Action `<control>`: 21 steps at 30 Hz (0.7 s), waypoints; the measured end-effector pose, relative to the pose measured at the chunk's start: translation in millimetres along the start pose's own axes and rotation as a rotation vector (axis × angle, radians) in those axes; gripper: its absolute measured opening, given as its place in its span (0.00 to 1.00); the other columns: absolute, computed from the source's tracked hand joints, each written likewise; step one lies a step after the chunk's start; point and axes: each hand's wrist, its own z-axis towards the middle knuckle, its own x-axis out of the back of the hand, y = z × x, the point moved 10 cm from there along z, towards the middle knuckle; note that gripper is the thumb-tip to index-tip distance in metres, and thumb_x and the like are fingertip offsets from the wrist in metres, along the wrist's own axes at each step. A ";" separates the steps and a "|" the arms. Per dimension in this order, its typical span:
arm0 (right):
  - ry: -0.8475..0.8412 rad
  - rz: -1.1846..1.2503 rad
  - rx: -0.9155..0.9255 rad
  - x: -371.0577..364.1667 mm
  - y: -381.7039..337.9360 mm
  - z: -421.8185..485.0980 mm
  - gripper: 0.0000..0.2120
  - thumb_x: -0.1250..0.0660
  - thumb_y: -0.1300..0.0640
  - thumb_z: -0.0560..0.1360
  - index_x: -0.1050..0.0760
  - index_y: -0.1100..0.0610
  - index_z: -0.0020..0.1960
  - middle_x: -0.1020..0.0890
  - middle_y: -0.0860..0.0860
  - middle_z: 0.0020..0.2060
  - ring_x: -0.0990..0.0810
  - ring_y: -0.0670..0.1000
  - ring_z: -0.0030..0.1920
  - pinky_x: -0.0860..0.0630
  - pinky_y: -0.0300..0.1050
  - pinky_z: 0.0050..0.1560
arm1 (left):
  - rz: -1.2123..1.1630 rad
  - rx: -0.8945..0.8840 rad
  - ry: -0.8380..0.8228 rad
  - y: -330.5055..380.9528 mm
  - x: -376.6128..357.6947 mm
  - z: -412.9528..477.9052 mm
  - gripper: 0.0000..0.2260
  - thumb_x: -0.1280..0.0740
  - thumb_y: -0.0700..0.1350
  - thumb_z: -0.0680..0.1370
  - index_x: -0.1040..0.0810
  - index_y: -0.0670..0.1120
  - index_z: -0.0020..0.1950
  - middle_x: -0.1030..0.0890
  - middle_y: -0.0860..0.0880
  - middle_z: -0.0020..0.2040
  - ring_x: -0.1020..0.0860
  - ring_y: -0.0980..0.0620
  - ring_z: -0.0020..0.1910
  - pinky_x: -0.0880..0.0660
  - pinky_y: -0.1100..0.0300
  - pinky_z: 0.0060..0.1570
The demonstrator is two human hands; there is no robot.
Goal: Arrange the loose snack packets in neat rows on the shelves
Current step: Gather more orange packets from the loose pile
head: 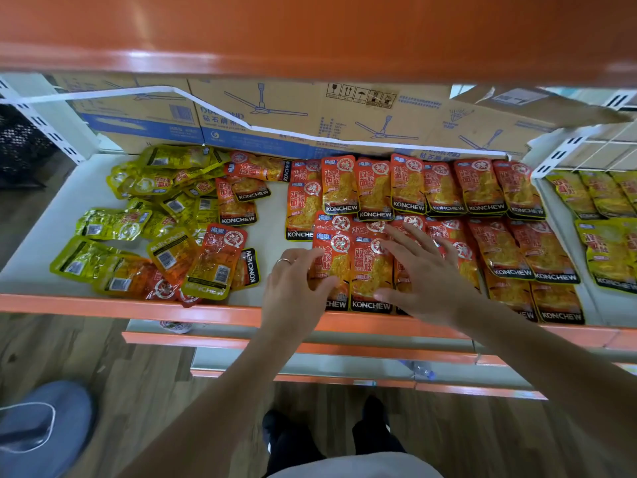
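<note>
On the grey shelf (pixel 272 212), orange snack packets (pixel 482 191) lie in overlapping rows from the middle to the right. A loose heap of yellow and orange packets (pixel 165 219) covers the left part, some face down. My left hand (pixel 293 291), which wears a ring, pinches the left edge of a front-row orange packet (pixel 336 262) with its thumb on top. My right hand (pixel 424 270) lies flat with spread fingers on the neighbouring front-row packets (pixel 370 270).
Cardboard boxes (pixel 310 108) line the shelf's back. The orange upper shelf (pixel 310 29) hangs low overhead. Yellow packets (pixel 606 250) fill the bay to the right, past a white wire divider (pixel 586 150). Lower shelves (pixel 344 350) jut out below, above the wood floor.
</note>
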 end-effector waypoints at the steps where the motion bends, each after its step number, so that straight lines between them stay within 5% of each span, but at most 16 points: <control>1: 0.002 0.008 -0.001 2.1 -0.9 0.4 0.48 0.55 0.24 0.64 0.45 0.46 0.79 0.53 0.41 0.80 0.61 0.44 0.78 0.61 0.59 0.75 | -0.053 0.024 0.021 -1.2 2.8 1.7 0.19 0.27 0.51 0.76 0.22 0.52 0.67 0.24 0.52 0.60 0.27 0.55 0.54 0.29 0.59 0.55; 10: -0.010 0.009 0.032 21.1 -20.5 13.3 0.36 0.38 0.33 0.76 0.45 0.45 0.79 0.48 0.42 0.80 0.56 0.47 0.79 0.59 0.63 0.76 | -0.334 0.122 0.169 -29.4 42.9 5.2 0.09 0.26 0.42 0.76 0.18 0.51 0.55 0.16 0.56 0.47 0.17 0.56 0.44 0.18 0.54 0.47; 12: -0.030 0.007 0.049 18.8 -30.1 17.8 0.37 0.38 0.34 0.76 0.46 0.45 0.79 0.49 0.43 0.80 0.57 0.47 0.79 0.60 0.65 0.76 | -0.236 0.106 0.199 -38.7 53.9 6.4 0.10 0.26 0.43 0.76 0.18 0.48 0.56 0.16 0.53 0.49 0.18 0.51 0.46 0.19 0.50 0.49; 16: -0.081 -0.037 0.084 5.1 -48.9 26.0 0.39 0.39 0.33 0.76 0.51 0.44 0.80 0.53 0.42 0.80 0.59 0.46 0.79 0.62 0.66 0.75 | 0.067 0.016 0.140 -37.1 47.7 9.7 0.09 0.26 0.44 0.76 0.18 0.44 0.54 0.19 0.47 0.50 0.21 0.48 0.46 0.31 0.60 0.46; 21: -0.088 -0.108 0.127 -5.8 -62.0 28.4 0.36 0.44 0.33 0.78 0.53 0.43 0.81 0.52 0.43 0.80 0.60 0.50 0.79 0.61 0.69 0.74 | 0.346 -0.119 0.238 -24.8 43.2 3.3 0.06 0.26 0.43 0.75 0.17 0.45 0.51 0.21 0.45 0.56 0.23 0.41 0.56 0.31 0.46 0.52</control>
